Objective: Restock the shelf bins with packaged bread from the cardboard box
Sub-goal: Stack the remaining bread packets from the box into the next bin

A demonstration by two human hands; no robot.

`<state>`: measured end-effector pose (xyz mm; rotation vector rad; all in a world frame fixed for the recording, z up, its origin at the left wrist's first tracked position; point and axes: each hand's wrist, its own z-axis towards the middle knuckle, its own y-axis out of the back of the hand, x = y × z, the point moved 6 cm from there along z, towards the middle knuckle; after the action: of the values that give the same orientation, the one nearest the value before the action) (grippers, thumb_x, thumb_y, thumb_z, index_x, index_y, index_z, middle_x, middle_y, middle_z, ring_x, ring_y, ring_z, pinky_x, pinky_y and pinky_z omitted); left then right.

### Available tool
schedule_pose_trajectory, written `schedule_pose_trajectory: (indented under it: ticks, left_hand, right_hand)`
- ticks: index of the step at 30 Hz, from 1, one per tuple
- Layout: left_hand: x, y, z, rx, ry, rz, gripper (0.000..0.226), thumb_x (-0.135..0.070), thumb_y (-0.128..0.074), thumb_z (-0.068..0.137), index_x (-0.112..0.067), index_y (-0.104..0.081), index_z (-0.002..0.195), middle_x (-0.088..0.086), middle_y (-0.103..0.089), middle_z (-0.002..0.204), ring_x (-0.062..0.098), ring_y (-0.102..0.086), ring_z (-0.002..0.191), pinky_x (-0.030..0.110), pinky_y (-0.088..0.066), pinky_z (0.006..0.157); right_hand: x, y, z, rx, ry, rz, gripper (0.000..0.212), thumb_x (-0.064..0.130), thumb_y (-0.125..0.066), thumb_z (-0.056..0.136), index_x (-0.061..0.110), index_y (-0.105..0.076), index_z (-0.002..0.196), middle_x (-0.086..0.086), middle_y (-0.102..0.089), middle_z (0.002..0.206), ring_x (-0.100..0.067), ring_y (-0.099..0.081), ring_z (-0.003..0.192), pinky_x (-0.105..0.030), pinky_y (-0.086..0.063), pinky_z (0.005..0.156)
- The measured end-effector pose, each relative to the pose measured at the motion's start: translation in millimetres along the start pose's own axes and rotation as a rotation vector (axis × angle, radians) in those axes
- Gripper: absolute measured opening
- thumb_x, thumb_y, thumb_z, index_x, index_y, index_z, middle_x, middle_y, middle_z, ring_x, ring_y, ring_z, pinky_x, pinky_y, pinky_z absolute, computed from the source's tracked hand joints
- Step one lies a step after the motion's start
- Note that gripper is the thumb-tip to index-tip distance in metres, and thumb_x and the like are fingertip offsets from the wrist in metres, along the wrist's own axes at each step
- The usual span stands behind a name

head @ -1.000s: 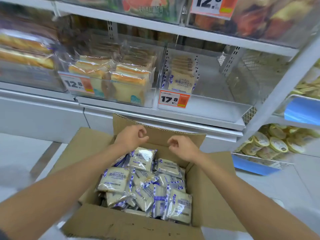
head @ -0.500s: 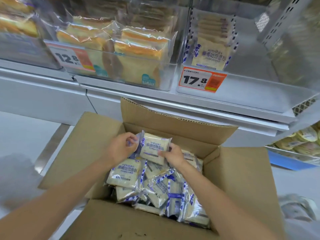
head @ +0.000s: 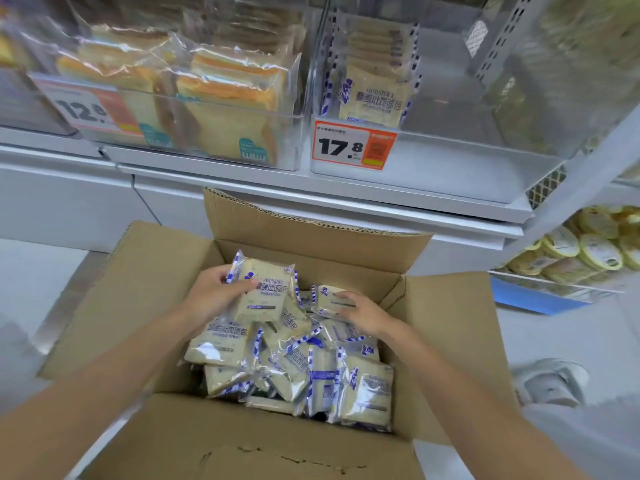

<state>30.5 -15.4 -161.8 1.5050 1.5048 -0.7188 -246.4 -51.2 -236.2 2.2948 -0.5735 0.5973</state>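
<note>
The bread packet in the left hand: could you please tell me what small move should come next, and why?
Probably lift the bread packet up to the bin above the 17.8 tag: the left hand already holds it, matching packets stand at that bin's left, and its right side looks bare.

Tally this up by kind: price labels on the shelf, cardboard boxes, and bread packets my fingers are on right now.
Price labels: 2, the 12.8 label and the 17.8 label
Cardboard box: 1
Bread packets: 2, the raised packet in the left hand, the far packet under the right hand
Total: 5
</note>
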Motion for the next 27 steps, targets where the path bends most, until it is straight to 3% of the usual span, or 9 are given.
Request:
schedule_pose_trajectory:
  ticks: [4, 8, 10, 12, 14, 16, 21, 25, 27]
  left_hand:
    - [5, 8, 1, -0.027, -0.010, -0.012, 0.012, -0.014, -0.071, 0.087, -0.006, -0.071, 0.095, -0.002, -0.074, 0.077, 0.004, -0.070, 0.065, 0.011, -0.047, 0.051]
    - [5, 0, 2, -0.045, -0.020, 0.013, 0.008, -0.011, -0.072, 0.086, -0.008, -0.071, 0.093, -0.004, -0.072, 0.074, -0.003, -0.065, 0.054, 0.009, -0.044, 0.046]
    - [6, -5, 3, -0.028, -0.013, 0.010, 0.013, -0.009, -0.072, 0.086, -0.004, -0.070, 0.098, 0.005, -0.075, 0.087, 0.003, -0.070, 0.064, 0.014, -0.051, 0.052]
    - [10, -4, 3, -0.028, -0.008, -0.001, 0.017, -0.008, -0.073, 0.085, -0.004, -0.070, 0.101, 0.010, -0.075, 0.093, 0.011, -0.073, 0.072, 0.020, -0.057, 0.059]
    - [12, -1, 2, -0.036, -0.001, -0.011, 0.015, -0.007, -0.071, 0.086, -0.005, -0.070, 0.101, 0.011, -0.075, 0.095, 0.015, -0.073, 0.075, 0.024, -0.059, 0.062]
    - [11, 0, 1, -0.022, -0.014, 0.005, 0.015, -0.008, -0.069, 0.088, -0.007, -0.068, 0.103, 0.010, -0.075, 0.097, 0.017, -0.074, 0.081, 0.026, -0.060, 0.067]
    - [0, 0, 3, 0.025, -0.093, 0.110, 0.014, -0.018, -0.064, 0.093, -0.015, -0.062, 0.107, 0.001, -0.071, 0.096, 0.007, -0.070, 0.084, 0.019, -0.056, 0.069]
    - [-27, -20, -8, 0.154, -0.159, 0.203, 0.012, -0.029, -0.060, 0.096, -0.028, -0.059, 0.107, -0.013, -0.067, 0.097, -0.011, -0.063, 0.082, 0.009, -0.046, 0.069]
    - [-43, -36, -18, 0.213, -0.192, 0.228, 0.022, -0.043, -0.054, 0.096, -0.034, -0.057, 0.116, -0.018, -0.066, 0.107, -0.006, -0.062, 0.096, 0.016, -0.047, 0.082]
  right_hand:
    - [-14, -34, 16, 0.063, -0.002, -0.244, 0.053, 0.044, -0.034, 0.103, 0.027, -0.025, 0.153, 0.004, -0.013, 0.162, -0.020, -0.008, 0.150, -0.049, -0.001, 0.120]
    - [-3, -38, 11, -0.064, 0.130, -0.097, 0.023, 0.035, -0.048, 0.100, 0.034, -0.067, 0.112, 0.006, -0.054, 0.128, -0.022, -0.041, 0.130, -0.052, -0.026, 0.113]
    - [-4, -29, 18, -0.168, 0.122, -0.127, 0.021, 0.021, -0.057, 0.095, 0.031, -0.066, 0.111, 0.001, -0.052, 0.129, -0.022, -0.039, 0.130, -0.046, -0.029, 0.113]
    - [-5, -27, 26, -0.071, 0.040, -0.160, 0.066, 0.012, -0.063, 0.089, 0.026, -0.036, 0.147, -0.004, -0.025, 0.156, -0.025, -0.016, 0.146, -0.045, -0.020, 0.119]
    - [-5, -26, 33, 0.070, -0.027, -0.128, 0.103, 0.013, -0.070, 0.082, 0.036, -0.001, 0.154, 0.000, -0.005, 0.163, -0.024, -0.001, 0.150, -0.050, -0.016, 0.120]
    - [-2, -20, 37, 0.106, -0.037, -0.262, 0.111, 0.024, -0.078, 0.077, 0.036, 0.001, 0.154, -0.003, -0.010, 0.162, -0.028, -0.004, 0.150, -0.052, -0.014, 0.119]
    - [25, 9, 10, -0.110, 0.200, -0.445, 0.053, 0.040, -0.074, 0.081, 0.022, -0.054, 0.127, 0.004, -0.043, 0.112, -0.020, -0.041, 0.118, -0.042, -0.031, 0.108]
    - [65, 32, -37, -0.219, 0.416, -0.302, 0.027, 0.033, -0.073, 0.083, 0.025, -0.061, 0.105, 0.009, -0.048, 0.102, -0.010, -0.052, 0.095, -0.031, -0.046, 0.089]
    - [93, 45, -59, -0.267, 0.488, -0.241, 0.025, 0.033, -0.073, 0.083, 0.028, -0.057, 0.101, 0.012, -0.048, 0.101, -0.003, -0.051, 0.091, -0.021, -0.044, 0.081]
